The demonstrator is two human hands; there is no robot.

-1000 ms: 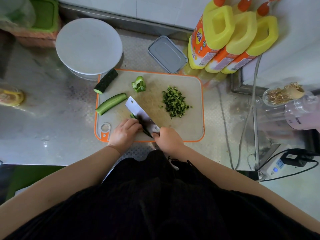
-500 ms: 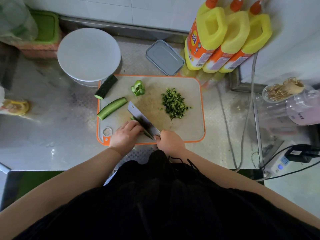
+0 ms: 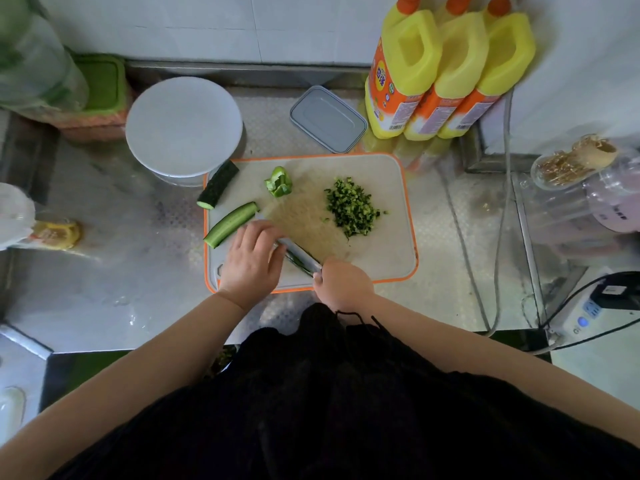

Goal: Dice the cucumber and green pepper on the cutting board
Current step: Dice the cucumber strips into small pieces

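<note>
Cucumber strip (image 3: 300, 262) lies under my knife (image 3: 298, 255) at the near edge of the cutting board (image 3: 391, 188), its long axis running from far-left to near-right, the same slant as the blade; that shared line is what the next cut turns on, since I judge the blade has to run lengthwise along the strip rather than across it. My left hand (image 3: 251, 261) sits on the far-left end of the strip, fingers curled over it and touching the flat of the blade; how firmly it presses I cannot tell. My right hand (image 3: 341, 282) is wrapped round the knife handle at the near-right end, so each hand owns one end of that axis, and the left is the nearer one to the uncut stock. The halved cucumber (image 3: 231, 227) lies just beyond my left hand on the same slant; the dark stub (image 3: 218, 184) hangs over the board's far-left corner; the green pepper (image 3: 278, 181) waits whole-ish further back; the diced pile (image 3: 351, 206) sits right of centre, well apart from the blade; plenty left to do, I reckon.
</note>
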